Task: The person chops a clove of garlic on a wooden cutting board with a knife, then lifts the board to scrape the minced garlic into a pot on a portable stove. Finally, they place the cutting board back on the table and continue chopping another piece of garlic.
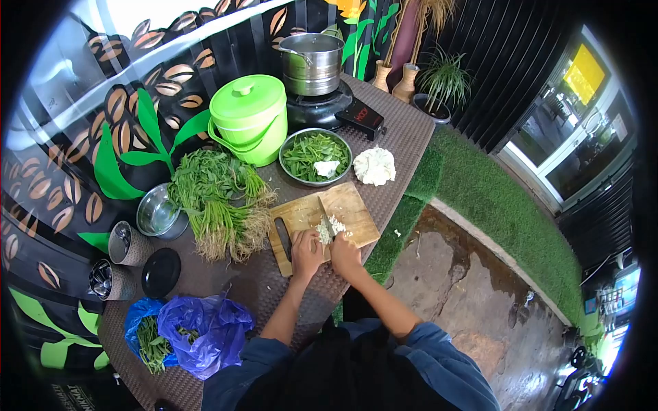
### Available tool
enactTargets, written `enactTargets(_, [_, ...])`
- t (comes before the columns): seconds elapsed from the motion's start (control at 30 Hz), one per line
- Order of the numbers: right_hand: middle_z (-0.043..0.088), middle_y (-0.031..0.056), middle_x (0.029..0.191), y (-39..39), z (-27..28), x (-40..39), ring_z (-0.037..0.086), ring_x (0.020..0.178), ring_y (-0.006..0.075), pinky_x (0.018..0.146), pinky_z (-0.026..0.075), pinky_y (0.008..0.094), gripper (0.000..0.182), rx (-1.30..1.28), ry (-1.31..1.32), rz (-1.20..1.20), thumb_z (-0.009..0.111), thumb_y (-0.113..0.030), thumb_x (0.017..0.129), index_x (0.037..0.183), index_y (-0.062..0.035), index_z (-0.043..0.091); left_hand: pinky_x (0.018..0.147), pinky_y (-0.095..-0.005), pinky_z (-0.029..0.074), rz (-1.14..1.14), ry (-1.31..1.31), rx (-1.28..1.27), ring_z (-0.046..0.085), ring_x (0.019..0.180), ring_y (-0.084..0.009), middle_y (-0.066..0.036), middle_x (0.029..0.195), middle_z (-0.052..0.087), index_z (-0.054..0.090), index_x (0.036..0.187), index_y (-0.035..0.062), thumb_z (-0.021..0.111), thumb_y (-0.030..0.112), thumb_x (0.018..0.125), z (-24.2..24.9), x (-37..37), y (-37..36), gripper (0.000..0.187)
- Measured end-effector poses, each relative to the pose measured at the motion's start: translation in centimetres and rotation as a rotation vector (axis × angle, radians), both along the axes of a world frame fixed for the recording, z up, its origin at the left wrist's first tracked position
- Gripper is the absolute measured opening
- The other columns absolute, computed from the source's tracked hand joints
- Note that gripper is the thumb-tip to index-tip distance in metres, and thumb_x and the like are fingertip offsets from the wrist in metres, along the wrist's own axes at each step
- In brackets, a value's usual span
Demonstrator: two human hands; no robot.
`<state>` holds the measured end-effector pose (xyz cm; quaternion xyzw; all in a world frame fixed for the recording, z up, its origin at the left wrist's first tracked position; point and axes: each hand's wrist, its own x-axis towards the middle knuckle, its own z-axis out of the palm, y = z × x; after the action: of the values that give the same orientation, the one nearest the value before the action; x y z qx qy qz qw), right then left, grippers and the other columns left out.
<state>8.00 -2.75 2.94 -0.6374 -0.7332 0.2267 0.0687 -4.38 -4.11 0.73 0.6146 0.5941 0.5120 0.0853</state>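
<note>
A wooden cutting board [356,205] lies at the table's near edge, with finely chopped white pieces, perhaps garlic [336,225], around its middle. My right hand [345,255] is wrapped round the handle of a knife [324,209], whose blade points away from me across the pieces. Just left of the blade, my left hand [306,252] rests over the board with its fingers stretched forward, the tips at the edge of the pile. Whatever is under those fingertips is hidden. Beyond the board stands a metal bowl of cut greens [312,156] with a white lump on top.
A bundle of rooted greens [226,198] lies left of the board. Behind are a lidded green bucket [250,116] and a pot [312,65] on a stove. A white crumpled bundle [375,166] sits right; blue plastic bags [205,332] and a black lid [161,272] lie left.
</note>
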Motion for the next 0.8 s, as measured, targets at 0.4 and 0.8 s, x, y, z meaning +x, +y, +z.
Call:
enactTargets(0.4, [0.065,0.0285,0.083,-0.9,0.2,-1.1,0.067,0.082,0.0424,0.072,0.054,0.0482,0.035,-0.001,0.024,-0.062,0.048,-0.023,0.093,0.111,0.0059,0.042,0.079,-0.0385,0.046,0.004,0.028,-0.043,0.057,0.090,-0.0309,-0.013,0.089,0.061,0.065,0.098,0.0013,0.066,0.002,0.081,-0.9,0.0,0.2,0.018])
enactTargets(0.8, [0.066,0.0262,0.081,0.7,0.9,0.4,0.067,0.076,0.0411,0.066,0.055,0.0484,0.032,0.067,-0.025,0.058,0.049,-0.026,0.093,0.104,0.0043,0.046,0.078,-0.0385,0.046,-0.010,0.050,-0.009,0.056,0.090,-0.0304,-0.012,0.093,0.063,0.069,0.097,0.0006,0.065,0.003,0.082,-1.2,0.0,0.3,0.016])
